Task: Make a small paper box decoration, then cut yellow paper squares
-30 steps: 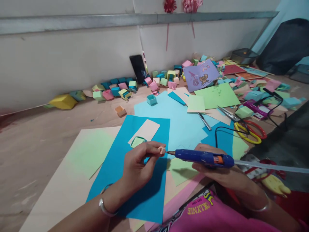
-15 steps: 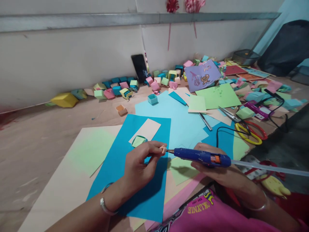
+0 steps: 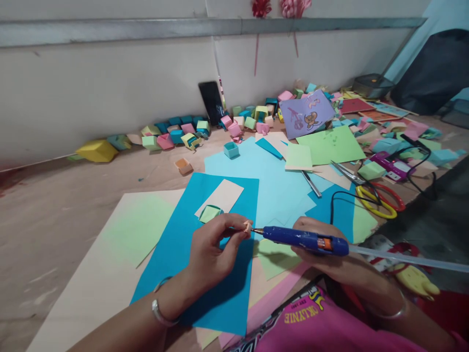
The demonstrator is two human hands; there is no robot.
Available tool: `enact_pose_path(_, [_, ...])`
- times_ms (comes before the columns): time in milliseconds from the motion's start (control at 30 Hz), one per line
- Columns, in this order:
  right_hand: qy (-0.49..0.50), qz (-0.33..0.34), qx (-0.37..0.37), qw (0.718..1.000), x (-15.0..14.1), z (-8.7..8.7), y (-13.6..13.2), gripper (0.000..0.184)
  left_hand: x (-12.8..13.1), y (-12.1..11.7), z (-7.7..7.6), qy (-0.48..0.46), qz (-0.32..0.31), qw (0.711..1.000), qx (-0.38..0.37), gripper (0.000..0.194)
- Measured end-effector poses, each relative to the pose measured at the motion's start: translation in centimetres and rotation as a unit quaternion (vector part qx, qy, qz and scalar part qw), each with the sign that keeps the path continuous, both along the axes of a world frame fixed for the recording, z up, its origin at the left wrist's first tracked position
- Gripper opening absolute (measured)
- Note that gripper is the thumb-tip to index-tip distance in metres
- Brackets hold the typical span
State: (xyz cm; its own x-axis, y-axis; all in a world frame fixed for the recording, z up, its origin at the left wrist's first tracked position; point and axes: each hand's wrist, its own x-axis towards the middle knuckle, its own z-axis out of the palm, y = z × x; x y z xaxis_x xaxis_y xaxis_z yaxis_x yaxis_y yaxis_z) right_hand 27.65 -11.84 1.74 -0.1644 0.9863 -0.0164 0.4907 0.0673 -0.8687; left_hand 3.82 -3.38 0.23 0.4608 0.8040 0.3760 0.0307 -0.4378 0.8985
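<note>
My left hand [image 3: 216,247] pinches a small peach folded paper piece [image 3: 248,227] between thumb and fingertips, above a blue paper sheet [image 3: 220,293]. Wrapped round a dark blue hot glue gun [image 3: 300,239] is my right hand [image 3: 318,244]; the fingers are partly hidden behind it. The gun's metal nozzle [image 3: 258,231] meets the peach piece, and a clear glue stick [image 3: 403,257] sticks out of its rear. Just beyond my left hand lie a green and teal paper box [image 3: 210,213] and a pale paper strip [image 3: 229,193].
Several folded paper boxes [image 3: 176,135] line the wall, where a phone [image 3: 211,102] leans. Scissors [image 3: 377,201] and a cutter knife [image 3: 311,184] lie to the right, near a black cord [image 3: 339,192]. An orange box [image 3: 183,166] and a teal box [image 3: 231,150] sit ahead.
The glue gun has shifted slightly left, its nozzle moving closer in against the peach piece. My left hand keeps its pinch nearly still. The view has shifted a little.
</note>
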Motion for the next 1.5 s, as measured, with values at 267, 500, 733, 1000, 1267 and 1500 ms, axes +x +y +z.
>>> enact_pose_path(267, [-0.021, 0.025, 0.026, 0.999, 0.5, -0.8, 0.2, 0.019, 0.1, 0.1, 0.0, -0.001, -0.001, 0.999, -0.044, 0.007])
enact_pose_path(500, [-0.048, 0.024, 0.03, 0.998, 0.7, -0.7, 0.3, 0.019, 0.1, 0.2, 0.0, 0.008, -0.021, 0.998, -0.056, 0.006])
enact_pose_path(733, [-0.043, 0.044, 0.033, 0.998, 1.3, -0.6, 0.4, 0.017, 0.5, 0.3, 1.0, -0.02, -0.027, 0.976, -0.215, 0.008])
enact_pose_path(1000, [-0.08, 0.066, 0.043, 0.994, 2.2, -0.8, 0.7, 0.014, 0.6, 0.6, 1.4, -0.022, -0.05, 0.951, -0.304, 0.022])
enact_pose_path(1267, [-0.105, 0.096, 0.047, 0.989, 2.6, 0.1, 0.7, 0.024, 0.6, 0.8, 1.2, -0.025, -0.067, 0.947, -0.314, 0.019])
enact_pose_path(1500, [-0.124, 0.101, 0.05, 0.986, 2.8, 0.7, 0.8, 0.02, 0.5, 0.8, 1.1, -0.01, -0.106, 0.932, -0.345, 0.017])
